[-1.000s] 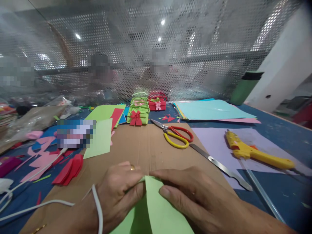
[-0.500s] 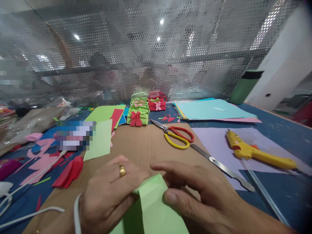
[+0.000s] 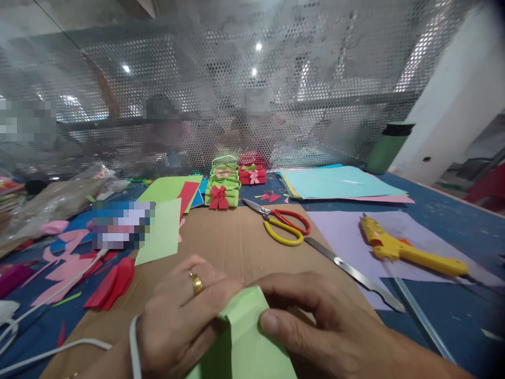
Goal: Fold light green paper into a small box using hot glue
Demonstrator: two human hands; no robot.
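Note:
A folded light green paper piece (image 3: 252,337) stands near me at the bottom centre, its top edge creased. My left hand (image 3: 189,310), with a gold ring, is closed on the paper's left side; its fingertips are partly hidden behind the fold. Around the right side curls my right hand (image 3: 315,316), thumb against the front face and fingers behind the top edge. Both hands rest over a brown cardboard sheet (image 3: 221,237). Scissors (image 3: 282,223) with one red and one yellow handle lie beyond the right hand, beside a flat metal blade (image 3: 351,271).
A yellow glue gun (image 3: 410,252) lies on purple paper (image 3: 335,226) at right. Small green paper bags (image 3: 222,187) and a red one (image 3: 252,173) stand at the back. Coloured sheets (image 3: 343,181), red strips (image 3: 112,284), a white cable (image 3: 63,284) and a green bottle (image 3: 389,147) surround the cardboard.
The right hand's fingers have closed in behind the paper's top edge, and its thumb has shifted slightly left. The left hand keeps its hold. The view has tilted slightly.

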